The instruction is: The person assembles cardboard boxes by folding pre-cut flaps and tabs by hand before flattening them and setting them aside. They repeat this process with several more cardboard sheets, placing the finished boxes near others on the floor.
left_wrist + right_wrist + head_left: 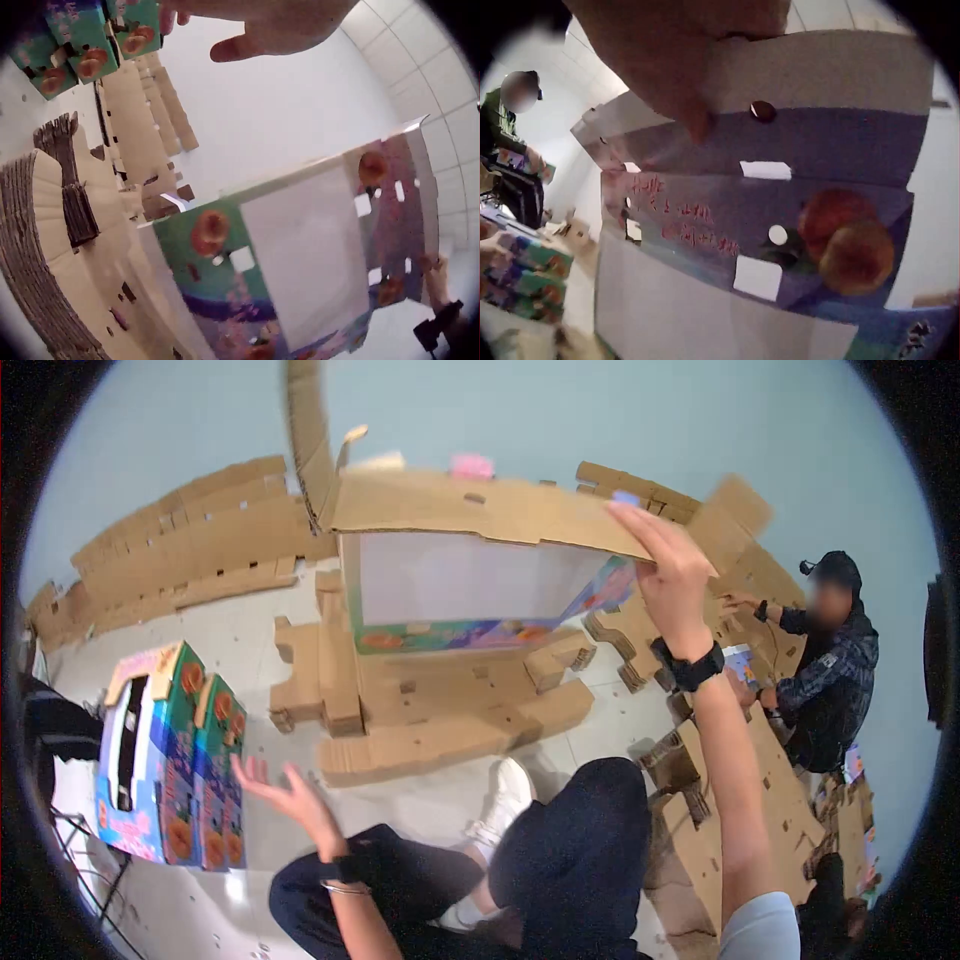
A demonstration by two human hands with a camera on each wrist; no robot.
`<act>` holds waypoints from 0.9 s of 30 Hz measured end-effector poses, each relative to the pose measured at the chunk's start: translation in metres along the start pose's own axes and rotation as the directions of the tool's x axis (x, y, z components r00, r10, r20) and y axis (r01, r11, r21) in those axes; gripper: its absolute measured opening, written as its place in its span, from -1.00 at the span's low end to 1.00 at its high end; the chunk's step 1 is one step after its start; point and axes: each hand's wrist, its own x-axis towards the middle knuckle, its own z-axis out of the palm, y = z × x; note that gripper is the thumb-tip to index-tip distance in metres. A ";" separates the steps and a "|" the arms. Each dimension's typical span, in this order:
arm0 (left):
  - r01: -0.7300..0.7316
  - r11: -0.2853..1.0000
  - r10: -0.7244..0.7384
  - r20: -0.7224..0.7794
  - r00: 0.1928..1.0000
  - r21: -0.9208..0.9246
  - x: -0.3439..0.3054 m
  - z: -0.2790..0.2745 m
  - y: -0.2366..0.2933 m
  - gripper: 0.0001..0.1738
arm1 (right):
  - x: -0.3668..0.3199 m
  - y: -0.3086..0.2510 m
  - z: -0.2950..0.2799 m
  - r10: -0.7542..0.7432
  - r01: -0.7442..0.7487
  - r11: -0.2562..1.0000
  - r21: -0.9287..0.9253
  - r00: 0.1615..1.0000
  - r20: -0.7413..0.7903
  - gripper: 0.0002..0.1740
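A partly folded cardboard carton (450,505) is held up in front of me, its outside plain brown in the head view. Printed fruit and purple and green areas show on its other face in the left wrist view, around a large pale panel. My right hand (678,570) grips its right edge, fingers over the brown side. In the right wrist view the thumb (697,124) lies on the printed side. My left hand (290,795) is off the carton with its fingers spread, near two folded printed cartons (165,760) standing on the floor to the left.
Flat cardboard stacks (460,730) lie on the floor ahead. More flattened cardboard (200,550) leans along the wall. At the right another person (835,660) handles cardboard beside further stacks (740,790). A black metal frame (100,870) stands at the lower left.
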 end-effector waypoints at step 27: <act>-0.732 0.551 0.048 0.859 0.509 0.402 -0.071 0.061 -0.038 -0.17 | -0.311 -0.008 0.213 0.572 -0.701 0.612 -0.367 0.072 0.817 -0.52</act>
